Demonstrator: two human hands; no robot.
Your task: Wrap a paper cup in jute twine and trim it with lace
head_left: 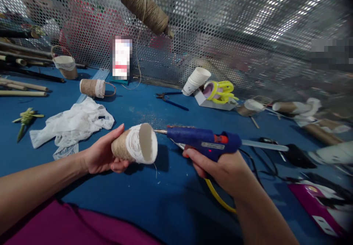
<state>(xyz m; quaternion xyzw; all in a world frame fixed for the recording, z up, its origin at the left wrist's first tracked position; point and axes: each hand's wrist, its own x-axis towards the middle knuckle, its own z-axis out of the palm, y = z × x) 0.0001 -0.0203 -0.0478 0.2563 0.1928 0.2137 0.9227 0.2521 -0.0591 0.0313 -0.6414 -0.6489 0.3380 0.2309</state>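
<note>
My left hand [103,151] is wrapped round a paper cup [135,144] covered in brown twine, with a band of white lace near its rim. The cup is tilted, its mouth facing right, and a thin strand hangs below it. In my right hand [217,168] is a blue hot glue gun [202,140], with the index finger at its trigger. A red light glows on its body, and a translucent glue stick [264,144] sticks out of the back. The metal nozzle points left and is at the cup's rim; whether it touches is unclear.
Crumpled white lace [78,122] lies left, near twine-covered cups [89,87] with handles. Pliers [173,101], stacked paper cups [196,81] and yellow scissors [222,90] sit at the back. A twine spool [145,6] hangs on the mesh. Cables and a magenta power strip [317,208] lie right.
</note>
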